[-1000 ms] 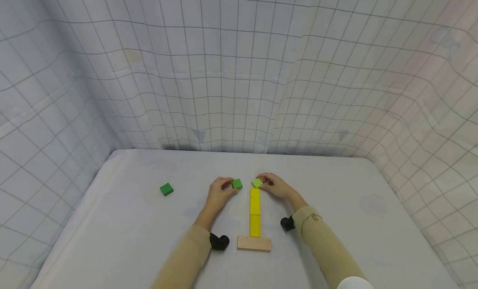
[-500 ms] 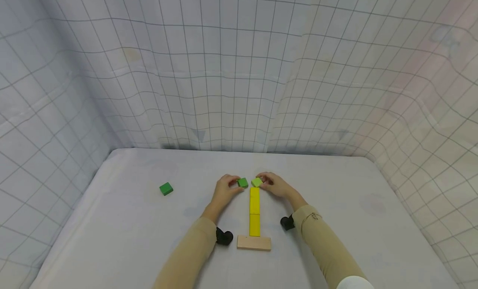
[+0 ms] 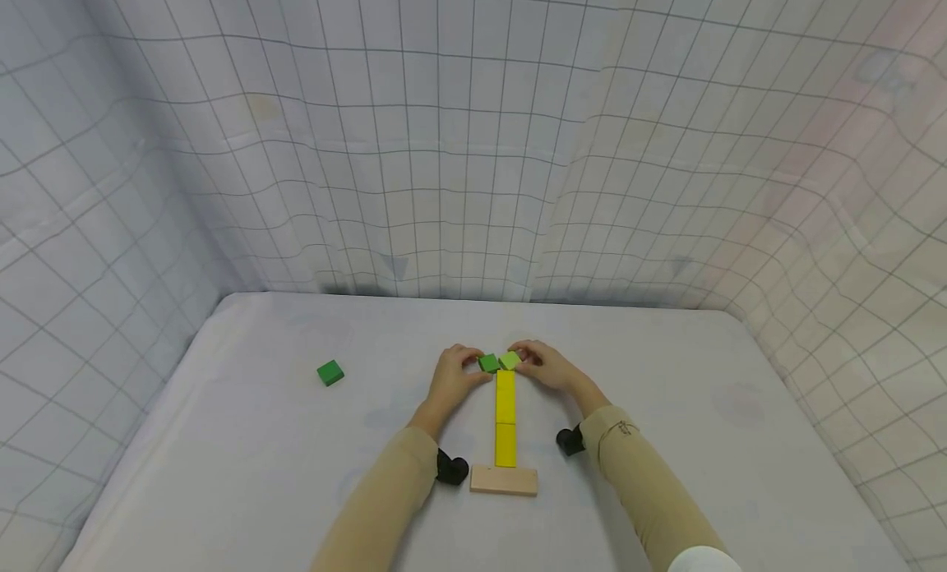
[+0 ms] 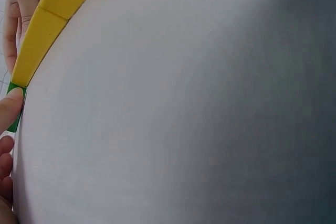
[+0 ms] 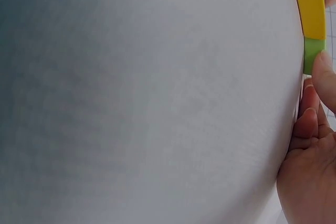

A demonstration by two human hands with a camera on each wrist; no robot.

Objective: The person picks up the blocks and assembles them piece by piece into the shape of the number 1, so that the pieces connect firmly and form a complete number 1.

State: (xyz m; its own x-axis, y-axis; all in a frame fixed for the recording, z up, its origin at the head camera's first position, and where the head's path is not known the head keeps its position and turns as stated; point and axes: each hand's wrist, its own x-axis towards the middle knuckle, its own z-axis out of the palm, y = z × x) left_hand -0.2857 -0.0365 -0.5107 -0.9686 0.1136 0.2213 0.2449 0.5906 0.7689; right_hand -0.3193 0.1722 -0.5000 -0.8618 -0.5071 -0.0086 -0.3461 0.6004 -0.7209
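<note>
My left hand (image 3: 453,380) pinches a green block (image 3: 489,363) between thumb and fingers, at the far end of two yellow blocks laid end to end. Opposite it, my right hand (image 3: 551,368) pinches a light green block (image 3: 510,360). The two green blocks sit close side by side; whether they touch is hard to tell. The nearer yellow block (image 3: 505,445) meets a plain wooden plank (image 3: 504,481) lying crosswise. In the left wrist view, the left thumb (image 4: 11,104) presses on the green block. The right wrist view has the right thumb (image 5: 324,80) against the light green block.
Another dark green block (image 3: 330,373) lies apart on the left of the white-covered table (image 3: 222,457). Grid-patterned white curtains (image 3: 459,145) hang behind the table and along both sides. Black wrist mounts (image 3: 452,470) stick out near the plank.
My left hand has moved rightward with the green block, bringing it close beside the light green one. The right hand has stayed nearly still, holding its block.
</note>
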